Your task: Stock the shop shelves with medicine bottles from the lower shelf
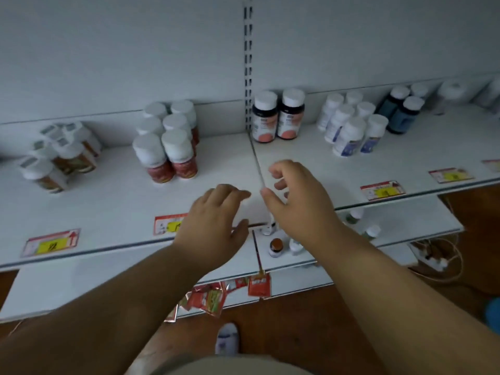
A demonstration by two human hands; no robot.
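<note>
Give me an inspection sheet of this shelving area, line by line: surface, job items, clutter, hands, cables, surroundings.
Surface: white upper shelf, front edge carrying price tags.
Job's things: white-capped bottle groups upright at the back, including red-label bottles and a dark pair; a few small bottles on the lower shelf.
Clutter: red sachets hanging off the bottom shelf edge.
Grippers: left hand and right hand both open and empty, above the shelf front.
Cables: power strip with cord on the floor at right.
Surroundings: white back panel with slotted upright; brown floor.
</note>
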